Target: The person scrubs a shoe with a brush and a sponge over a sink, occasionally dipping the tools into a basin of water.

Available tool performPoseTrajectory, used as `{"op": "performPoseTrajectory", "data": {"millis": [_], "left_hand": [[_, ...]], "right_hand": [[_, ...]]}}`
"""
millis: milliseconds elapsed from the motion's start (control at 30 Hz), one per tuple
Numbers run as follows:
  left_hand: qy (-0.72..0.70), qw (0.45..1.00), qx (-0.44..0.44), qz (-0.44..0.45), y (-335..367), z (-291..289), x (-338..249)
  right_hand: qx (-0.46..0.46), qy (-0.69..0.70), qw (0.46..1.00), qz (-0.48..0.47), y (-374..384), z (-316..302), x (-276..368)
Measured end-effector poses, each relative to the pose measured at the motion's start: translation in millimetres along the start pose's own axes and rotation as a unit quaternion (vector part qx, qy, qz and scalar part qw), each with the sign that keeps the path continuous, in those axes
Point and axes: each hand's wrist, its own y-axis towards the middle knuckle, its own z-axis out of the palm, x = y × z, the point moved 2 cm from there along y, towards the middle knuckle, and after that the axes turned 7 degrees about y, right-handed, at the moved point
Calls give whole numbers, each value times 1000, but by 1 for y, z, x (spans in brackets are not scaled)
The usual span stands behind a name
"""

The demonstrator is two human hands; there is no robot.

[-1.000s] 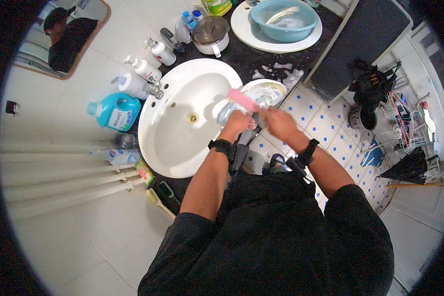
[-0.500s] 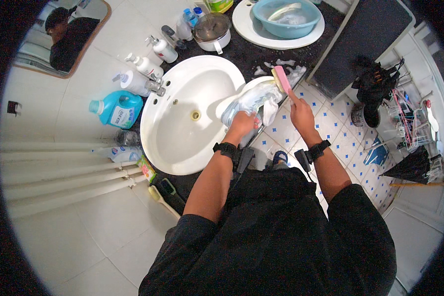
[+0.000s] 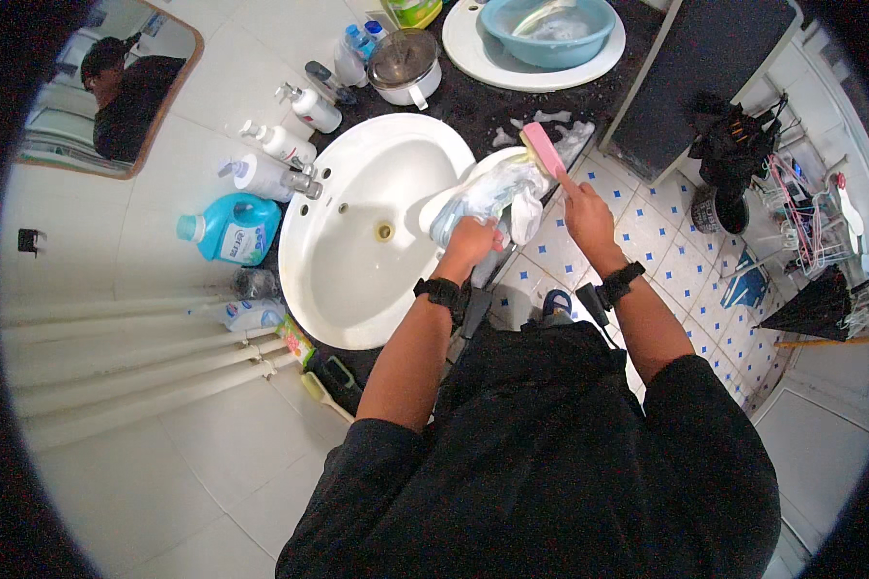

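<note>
A light blue and white shoe (image 3: 497,193), covered in suds, lies at the right edge of the sink with its pale sole toward the bowl. My left hand (image 3: 471,243) is closed around its near end. In my right hand (image 3: 591,217) is the handle of a pink scrub brush (image 3: 544,151). The brush's yellowish bristles meet the shoe's far, toe end. The white oval sink (image 3: 348,280) beside my left hand has a drain in its bottom and no standing water in view.
White foam (image 3: 552,117) spots the dark counter beyond the shoe. A blue basin (image 3: 550,43) with suds and a pale shoe-like item sits on a second sink. Pump bottles (image 3: 285,145), a teal detergent jug (image 3: 232,230) and a lidded pot (image 3: 406,72) line the wall side. Two brushes (image 3: 326,391) lie nearby.
The view has shifted slightly. The brush head has moved a little to the left at the shoe's far end; my left hand keeps its hold in much the same place.
</note>
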Motion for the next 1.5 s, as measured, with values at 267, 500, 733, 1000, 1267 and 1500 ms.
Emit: {"op": "performPoseTrajectory", "data": {"millis": [267, 500, 733, 1000, 1267, 1500], "left_hand": [[31, 1000, 6, 0, 1, 2, -1], [9, 1000, 19, -20, -3, -3, -7], [40, 999, 13, 2, -2, -1, -9], [54, 998, 18, 34, -2, 2, -1], [99, 993, 7, 57, -5, 5, 6], [258, 952, -64, 155, -12, 7, 10]], "right_hand": [[-19, 103, 990, -93, -22, 26, 25], [40, -3, 998, -55, 6, 0, 20], [-26, 59, 997, -38, -3, 14, 13], [106, 40, 986, -119, -26, 12, 60], [36, 22, 997, -61, 4, -10, 20], [178, 28, 975, -131, -21, 11, 82]]}}
